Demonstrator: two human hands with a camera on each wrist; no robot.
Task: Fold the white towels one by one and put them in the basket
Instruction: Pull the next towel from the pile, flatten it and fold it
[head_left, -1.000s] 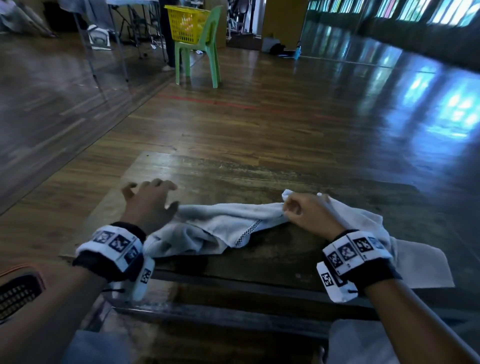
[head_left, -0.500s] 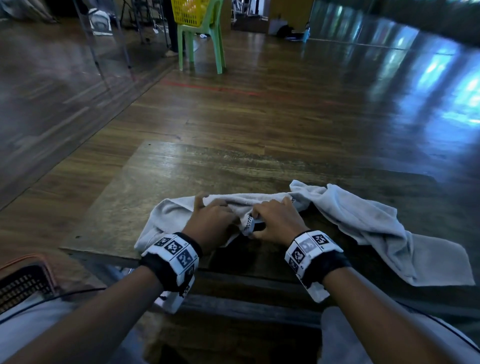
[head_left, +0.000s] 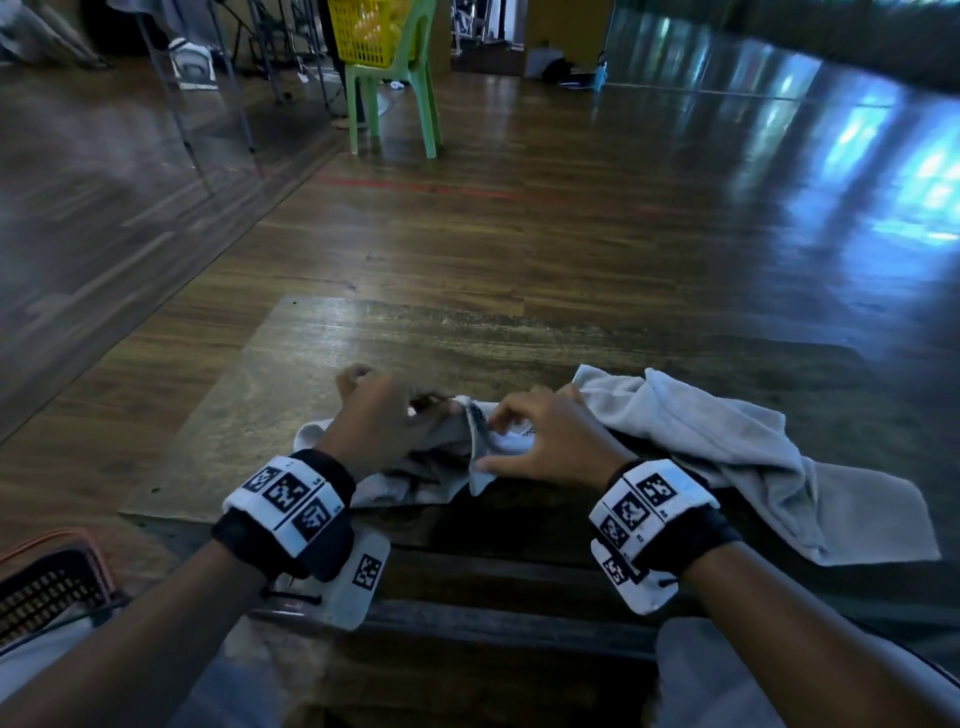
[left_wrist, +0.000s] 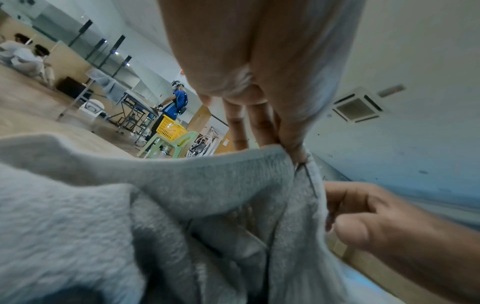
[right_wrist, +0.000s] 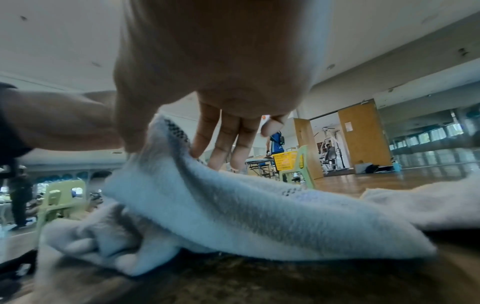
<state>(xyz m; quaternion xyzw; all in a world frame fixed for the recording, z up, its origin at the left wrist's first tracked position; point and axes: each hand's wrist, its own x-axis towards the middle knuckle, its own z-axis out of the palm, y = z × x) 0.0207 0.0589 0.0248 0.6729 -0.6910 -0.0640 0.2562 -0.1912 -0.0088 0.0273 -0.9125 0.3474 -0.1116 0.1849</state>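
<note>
Your left hand (head_left: 382, 421) pinches the white towel (head_left: 717, 441) at its bunched middle: in the left wrist view the fingertips (left_wrist: 293, 144) close on a raised fold of the cloth. Your right hand (head_left: 550, 441) grips the same towel just beside the left; the thumb and index finger hold an edge strip with a dark dotted weave, and the right wrist view shows the thumb on one side of that strip and the fingers (right_wrist: 223, 139) on the other. Both hands sit close together, almost touching, above the near edge of the low wooden table (head_left: 322, 374).

Note the towel's position: it lies crumpled on the table. A small portion extends left of your left hand. The larger portion trails away to the right of your right hand and spreads flat toward the table's near right corner.

A dark basket with an orange rim (head_left: 49, 582) sits at the lower left, beside your left forearm and below table level. Only a part of it is in view.

Farther back on the wooden floor (head_left: 571, 234) stands a green plastic chair (head_left: 410, 88) carrying a yellow basket (head_left: 369, 31).
</note>
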